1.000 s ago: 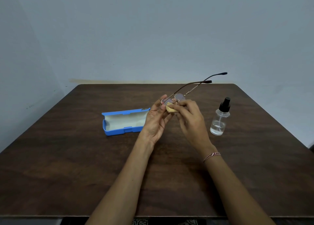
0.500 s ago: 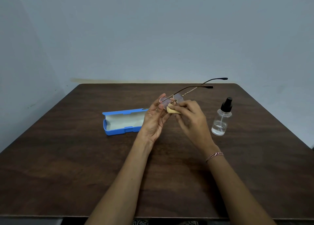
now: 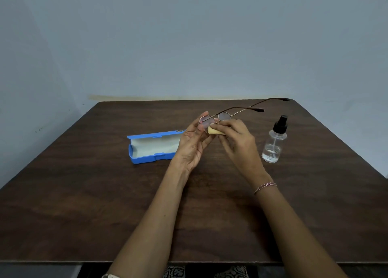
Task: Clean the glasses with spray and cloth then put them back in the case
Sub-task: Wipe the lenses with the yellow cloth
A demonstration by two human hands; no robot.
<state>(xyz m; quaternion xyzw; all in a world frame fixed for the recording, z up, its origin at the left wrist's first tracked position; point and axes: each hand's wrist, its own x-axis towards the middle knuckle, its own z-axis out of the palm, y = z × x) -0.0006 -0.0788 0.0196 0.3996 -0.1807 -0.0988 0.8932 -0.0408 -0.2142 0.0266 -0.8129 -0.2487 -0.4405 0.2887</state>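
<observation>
Two hands: raised above the wooden table [image 3: 105,193].
Left hand [image 3: 194,145]: fingers pinch the glasses [image 3: 224,117] at one lens rim.
Right hand [image 3: 237,140]: fingers pinch a yellow cloth [image 3: 215,131] against the frame.
Blue case [image 3: 151,147]: open, left of the hands.
Spray bottle [image 3: 273,143]: upright, right of the hands.

One head-worn camera looks forward and down, close over the table [image 3: 84,193].

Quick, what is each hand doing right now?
Left hand: holding the glasses.
Right hand: closed on the cloth, against the glasses.
</observation>
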